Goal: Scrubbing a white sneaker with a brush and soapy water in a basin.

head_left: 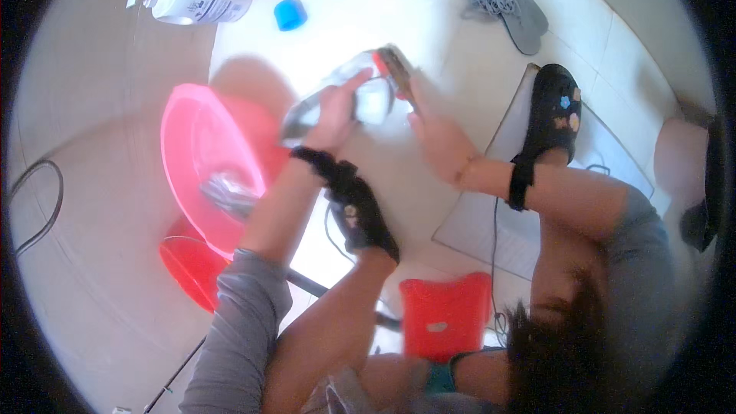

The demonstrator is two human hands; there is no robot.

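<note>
My left hand (pixel 335 116) is closed around a pale grey and white shoe (pixel 303 116), blurred by motion, held above the white tiled floor. In my right hand (pixel 446 144) is a brush (pixel 398 75), its dark head against the shoe's far right end. A small red-orange patch shows where brush and shoe meet; I cannot tell which it belongs to. Left of the shoe stands a pink basin (pixel 175 138), tilted, with a greyish item (pixel 230 193) inside that I cannot make out clearly.
Bottles, including a white one (pixel 201 0), and a blue cap (pixel 290 14) lie at the far left. Grey insoles (pixel 521 23) with laces (pixel 494 0) lie far right. A red bucket (pixel 188 272), a red stool (pixel 446 310) and a cable (pixel 494 261) are close by my feet in black clogs (pixel 553 107).
</note>
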